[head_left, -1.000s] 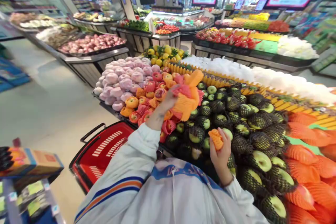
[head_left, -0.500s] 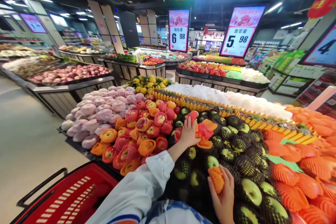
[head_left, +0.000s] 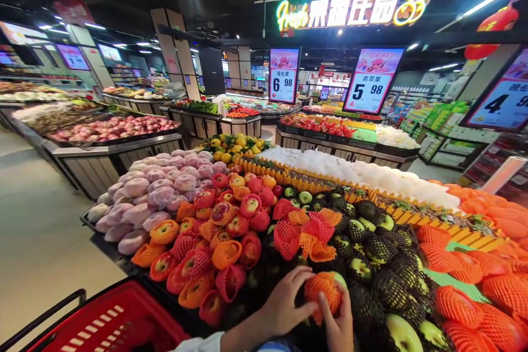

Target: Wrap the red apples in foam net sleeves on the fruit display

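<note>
Both my hands are close together, low over the black-netted green apples (head_left: 369, 250). An orange foam fruit net (head_left: 323, 292), rounded in shape, sits between them; I cannot tell whether a fruit is inside. My right hand (head_left: 339, 322) grips it from the right, thumb across its front. From the left, my left hand (head_left: 284, 302) closes thumb and fingers on its edge. Just behind the net shows part of a green apple (head_left: 340, 280). Farther back lies a heap of pink and orange foam nets (head_left: 315, 228) on the apples.
Red apples in foam nets (head_left: 214, 231) and wrapped pale pink fruit (head_left: 160, 181) lie left. Orange-netted fruit (head_left: 466, 269) is at right, behind a yellow divider (head_left: 412, 206). A red shopping basket (head_left: 119, 319) stands lower left. Price screens (head_left: 373, 80) hang ahead.
My left hand has come back from the foam net heap to the orange net in my right hand. The net now looks rounder. The view has tilted upward.
</note>
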`<state>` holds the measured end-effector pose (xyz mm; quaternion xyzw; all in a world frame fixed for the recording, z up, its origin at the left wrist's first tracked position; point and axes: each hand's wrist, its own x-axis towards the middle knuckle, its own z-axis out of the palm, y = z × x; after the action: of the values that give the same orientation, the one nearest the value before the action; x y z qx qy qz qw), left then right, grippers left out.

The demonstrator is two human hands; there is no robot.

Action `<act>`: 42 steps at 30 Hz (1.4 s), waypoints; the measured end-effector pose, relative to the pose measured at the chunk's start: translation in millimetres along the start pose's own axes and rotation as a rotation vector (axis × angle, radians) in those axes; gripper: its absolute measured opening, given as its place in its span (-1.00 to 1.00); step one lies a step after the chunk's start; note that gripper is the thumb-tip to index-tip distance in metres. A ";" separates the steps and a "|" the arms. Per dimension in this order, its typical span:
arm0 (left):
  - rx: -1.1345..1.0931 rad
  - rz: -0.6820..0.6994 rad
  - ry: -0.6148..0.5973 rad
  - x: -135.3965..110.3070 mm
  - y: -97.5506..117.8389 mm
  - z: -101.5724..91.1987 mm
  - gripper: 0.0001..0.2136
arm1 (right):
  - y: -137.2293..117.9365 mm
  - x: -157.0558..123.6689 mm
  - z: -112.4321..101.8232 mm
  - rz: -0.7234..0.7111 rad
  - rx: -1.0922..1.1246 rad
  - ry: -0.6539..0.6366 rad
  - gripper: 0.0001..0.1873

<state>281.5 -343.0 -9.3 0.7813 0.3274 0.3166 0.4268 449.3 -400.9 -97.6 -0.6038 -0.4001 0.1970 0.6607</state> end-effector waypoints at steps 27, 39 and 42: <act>0.232 0.189 0.152 -17.4 -18.2 -8.8 -0.43 | -41.2 -13.9 -14.0 -0.150 -0.055 0.032 -0.70; 0.054 0.102 0.139 -21.4 -1.4 0.5 -0.82 | -62.0 -21.4 -15.8 0.053 0.215 -0.134 -0.70; -0.041 0.048 0.220 -21.4 3.7 -2.5 -0.77 | -58.2 -21.1 -12.7 0.174 0.244 -0.252 -0.64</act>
<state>267.9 -360.2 -9.6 0.7406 0.3470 0.4171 0.3964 433.3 -436.0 -47.5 -0.5223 -0.3989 0.3745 0.6541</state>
